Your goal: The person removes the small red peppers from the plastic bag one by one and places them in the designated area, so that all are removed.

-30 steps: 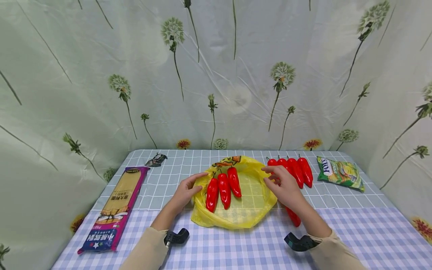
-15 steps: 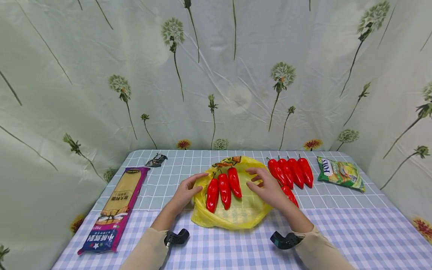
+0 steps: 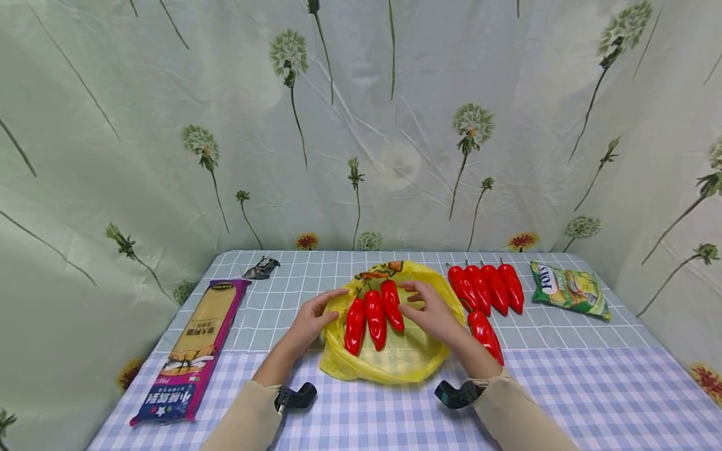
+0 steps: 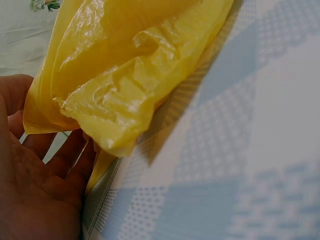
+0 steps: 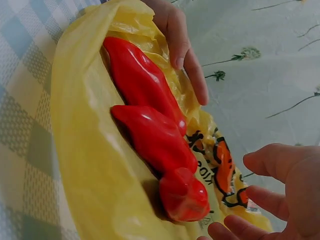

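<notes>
The right hand (image 3: 431,315) has come in from the right edge of the bag (image 3: 389,376) to just beside the rightmost pepper (image 3: 392,305) inside; beyond that edge I now see nearly all of the loose pepper (image 3: 485,338) it partly hid.

- My head feed looks forward and down from the person's head, over the tablecloth (image 3: 361,413) toward the flowered curtain (image 3: 361,125). It is the farthest back, taking in both wrist devices (image 3: 296,396).
- My left wrist feed sits very close, looking past the left hand (image 3: 309,318) at the outside of the yellow bag (image 3: 389,377); it is tipped, with tablecloth filling the right.
- My right wrist feed is near too, tipped with tablecloth at left and curtain at right. It faces past the right hand (image 3: 433,313) across the bag's mouth.
- Head and right wrist share three red peppers (image 3: 375,319) and both hands; all three share the bag and left hand.
</notes>
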The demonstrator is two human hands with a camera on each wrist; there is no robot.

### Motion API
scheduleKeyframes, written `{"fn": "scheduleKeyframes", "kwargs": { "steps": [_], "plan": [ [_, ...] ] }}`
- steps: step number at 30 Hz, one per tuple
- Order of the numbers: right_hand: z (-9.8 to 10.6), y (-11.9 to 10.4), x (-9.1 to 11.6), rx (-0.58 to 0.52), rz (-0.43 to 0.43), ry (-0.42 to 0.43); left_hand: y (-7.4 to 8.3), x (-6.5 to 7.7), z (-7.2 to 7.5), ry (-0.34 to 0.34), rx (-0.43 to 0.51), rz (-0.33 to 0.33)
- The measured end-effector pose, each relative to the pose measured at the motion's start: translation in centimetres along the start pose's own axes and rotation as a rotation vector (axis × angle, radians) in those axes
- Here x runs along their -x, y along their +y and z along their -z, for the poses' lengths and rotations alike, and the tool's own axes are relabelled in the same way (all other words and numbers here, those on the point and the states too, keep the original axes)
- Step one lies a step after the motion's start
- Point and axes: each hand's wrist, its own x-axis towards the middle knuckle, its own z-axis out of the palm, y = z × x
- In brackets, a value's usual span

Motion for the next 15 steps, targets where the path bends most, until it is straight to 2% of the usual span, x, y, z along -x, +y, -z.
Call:
{"fn": "scheduleKeyframes", "kwargs": {
  "steps": [10,15],
  "plan": [
    [-1.4,0.2,-1.0,-0.016,-0.044,0.016,0.3,0.0,-0.1,0.014,-0.013,0.018],
    [-2.0,0.3,-1.3,-0.049,-0.032,0.021,0.2,0.1,-0.1,0.010,-0.009,0.015]
  ]
}}
